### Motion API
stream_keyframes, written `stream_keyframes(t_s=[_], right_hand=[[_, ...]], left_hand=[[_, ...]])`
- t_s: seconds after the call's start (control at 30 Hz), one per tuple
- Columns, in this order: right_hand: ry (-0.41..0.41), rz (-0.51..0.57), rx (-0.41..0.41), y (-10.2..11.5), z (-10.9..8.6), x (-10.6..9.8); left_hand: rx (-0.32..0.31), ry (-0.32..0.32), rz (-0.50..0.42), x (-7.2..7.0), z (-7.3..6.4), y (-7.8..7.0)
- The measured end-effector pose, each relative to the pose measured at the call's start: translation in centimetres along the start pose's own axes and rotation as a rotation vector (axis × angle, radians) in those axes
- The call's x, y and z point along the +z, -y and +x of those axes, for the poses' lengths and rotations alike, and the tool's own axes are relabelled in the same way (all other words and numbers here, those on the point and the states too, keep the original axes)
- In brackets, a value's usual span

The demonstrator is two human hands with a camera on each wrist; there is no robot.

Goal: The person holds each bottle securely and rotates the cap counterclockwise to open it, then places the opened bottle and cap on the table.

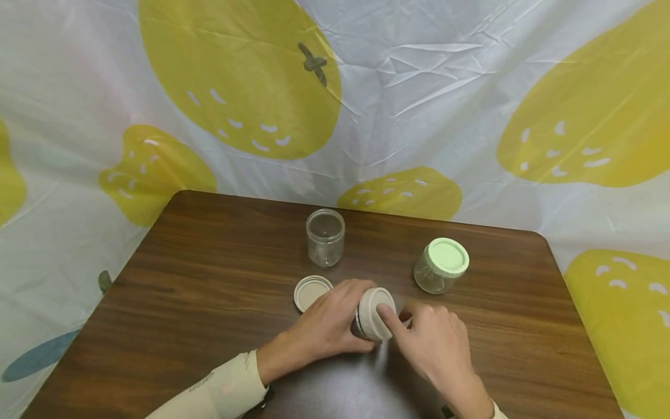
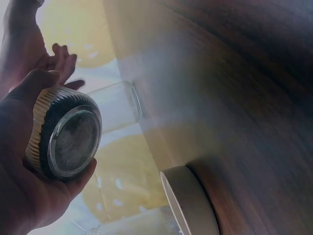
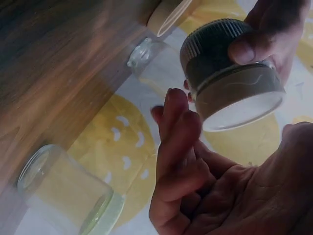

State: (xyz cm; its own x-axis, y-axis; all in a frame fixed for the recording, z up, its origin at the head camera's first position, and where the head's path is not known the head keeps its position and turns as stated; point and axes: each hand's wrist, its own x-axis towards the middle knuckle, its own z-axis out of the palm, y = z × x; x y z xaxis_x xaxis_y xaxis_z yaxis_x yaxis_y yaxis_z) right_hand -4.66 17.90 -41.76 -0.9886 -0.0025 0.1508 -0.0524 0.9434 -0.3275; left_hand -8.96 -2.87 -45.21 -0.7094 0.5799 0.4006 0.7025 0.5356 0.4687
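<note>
My left hand (image 1: 330, 323) grips a ribbed glass jar (image 2: 68, 137) that looks dark inside. Held tilted over the table, the jar turns its beige lid (image 1: 379, 314) toward my right hand (image 1: 438, 343). In the left wrist view its round glass base faces the camera. The lid sits on the jar's mouth, as the right wrist view shows. My right hand is beside the lid with loosely bent fingers (image 3: 178, 127) and holds nothing; its thumb overlaps the lid in the head view. A second beige lid (image 1: 309, 290) lies on the table, just behind my left hand.
An uncovered clear glass jar (image 1: 325, 244) stands toward the back of the brown wooden table (image 1: 209, 279). Farther right is a glass jar (image 1: 432, 280) with a pale green lid (image 1: 448, 257). A white cloth with yellow fruit prints (image 1: 241, 75) hangs behind the table.
</note>
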Motion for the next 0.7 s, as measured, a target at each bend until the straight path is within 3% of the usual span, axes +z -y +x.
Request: stream_keyframes(t_s=[0.13, 0.4, 0.57, 0.7], right_hand=[[0.036, -0.024, 0.043, 0.44, -0.06, 0.14], [0.033, -0.013, 0.041, 0.82, -0.05, 0.42], [0.053, 0.004, 0.005, 0.74, 0.05, 0.25], [0.051, 0.024, -0.071, 0.62, 0.14, 0.15]], left_hand=[[0.018, 0.002, 0.021, 0.17, 0.02, -0.09], [0.040, 0.008, 0.042, 0.32, 0.06, -0.25], [0.049, -0.001, 0.063, 0.38, 0.06, -0.21], [0.035, 0.000, 0.058, 0.41, -0.04, -0.09]])
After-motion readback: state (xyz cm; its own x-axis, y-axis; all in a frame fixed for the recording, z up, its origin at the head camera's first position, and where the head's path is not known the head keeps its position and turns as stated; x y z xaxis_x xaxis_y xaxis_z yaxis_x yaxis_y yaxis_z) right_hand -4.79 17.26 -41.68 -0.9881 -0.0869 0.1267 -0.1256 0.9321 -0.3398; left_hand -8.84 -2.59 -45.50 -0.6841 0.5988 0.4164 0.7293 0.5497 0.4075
